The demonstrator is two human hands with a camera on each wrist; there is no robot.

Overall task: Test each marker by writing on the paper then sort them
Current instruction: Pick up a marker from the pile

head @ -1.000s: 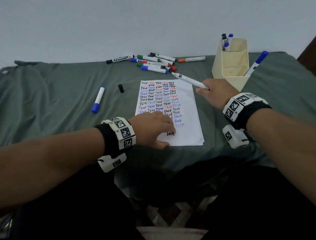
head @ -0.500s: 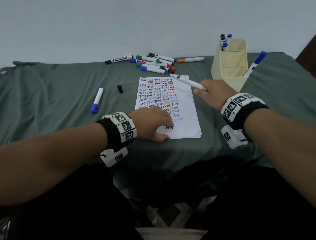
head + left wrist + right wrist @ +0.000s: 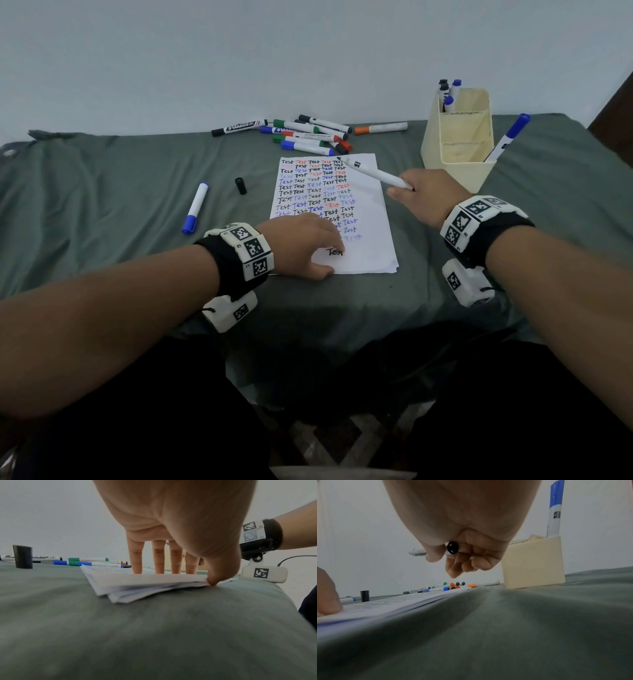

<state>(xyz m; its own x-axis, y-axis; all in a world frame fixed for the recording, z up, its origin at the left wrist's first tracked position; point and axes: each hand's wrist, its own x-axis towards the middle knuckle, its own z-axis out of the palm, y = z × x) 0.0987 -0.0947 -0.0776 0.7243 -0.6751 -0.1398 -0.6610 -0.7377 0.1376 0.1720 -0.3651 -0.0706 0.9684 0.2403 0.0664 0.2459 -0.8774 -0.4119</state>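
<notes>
A white paper (image 3: 371,219) covered with rows of "Test" lies on the grey-green cloth. My left hand (image 3: 322,253) presses flat on its near left part, fingers straight, with the thumb at the near edge of the paper stack (image 3: 145,582). My right hand (image 3: 404,188) grips an uncapped white-bodied black marker (image 3: 373,173) by its rear end (image 3: 452,549). The tip points up-left over the paper's top right. Its loose black cap (image 3: 240,186) stands left of the paper. A pile of capped markers (image 3: 308,135) lies beyond the paper.
A cream divided holder (image 3: 459,161) stands at the back right. It has several markers (image 3: 448,92) in its rear section and one blue-capped marker (image 3: 508,137) leaning in the front one. Another blue-capped marker (image 3: 195,208) lies alone on the cloth at left.
My right hand has drifted slightly left and toward me with the marker, so the tip now hangs over the paper's top. The left hand stays pressed on the paper.
</notes>
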